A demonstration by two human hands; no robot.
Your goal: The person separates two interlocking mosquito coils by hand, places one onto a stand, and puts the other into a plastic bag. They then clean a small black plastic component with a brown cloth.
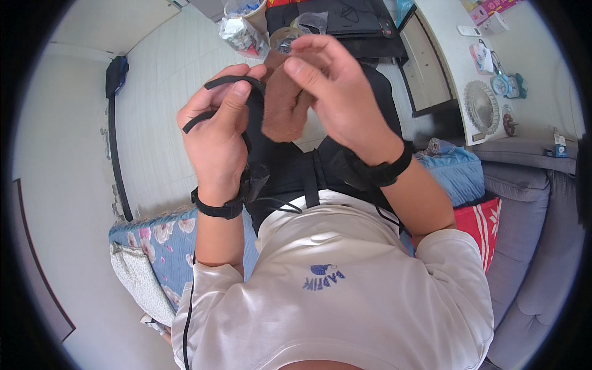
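Note:
My left hand (213, 132) pinches a narrow black strip (225, 81) between thumb and fingers. One loose end of the strip sticks out past the fingertips, another lower beside the knuckles. My right hand (348, 102) grips a soft, fuzzy brown fabric piece (283, 105) near its upper end, thumb on the near face. The brown piece is folded or looped, with a dark gap along its right side, and hangs above my lap. Its left edge comes close to the left fingertips; whether the strip is joined to it, I cannot tell. Each wrist wears a black strap with a small device.
Beyond my knees stand a silvery plastic bag (240, 34), a bin (246, 9) and a black case (336, 24). A white table (444, 61) at the right carries a glass dish (481, 107). A grey sofa (518, 203) and a flowered blue cover (163, 240) flank me.

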